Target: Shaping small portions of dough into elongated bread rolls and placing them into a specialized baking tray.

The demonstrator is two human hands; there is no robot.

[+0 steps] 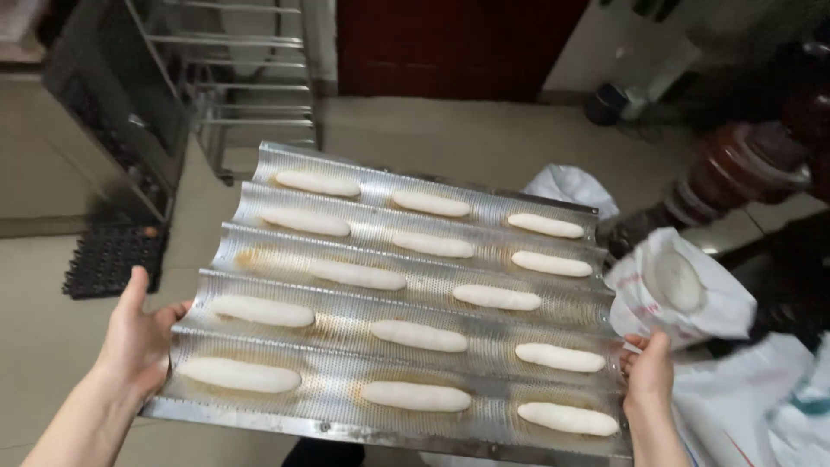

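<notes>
The tray (pixel 484 204), a perforated metal sheet with five troughs, is held level above the floor (pixel 484 138) by both hands. The left hand (pixel 138 337) is closed on its left edge, thumb raised; the right hand (pixel 648 374) is clamped on the right edge. Fifteen pale dough sticks (pixel 419 335) lie in the troughs, three to each. White sacks (pixel 683 294) stand just right of the tray, a metal rack (pixel 242 78) beyond it.

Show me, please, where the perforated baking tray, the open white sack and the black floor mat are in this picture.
perforated baking tray (pixel 346 333), head view, bare metal ridge between two channels.
open white sack (pixel 731 316), head view, outer side of the sack.
black floor mat (pixel 108 259), head view, middle of its gridded surface.
</notes>
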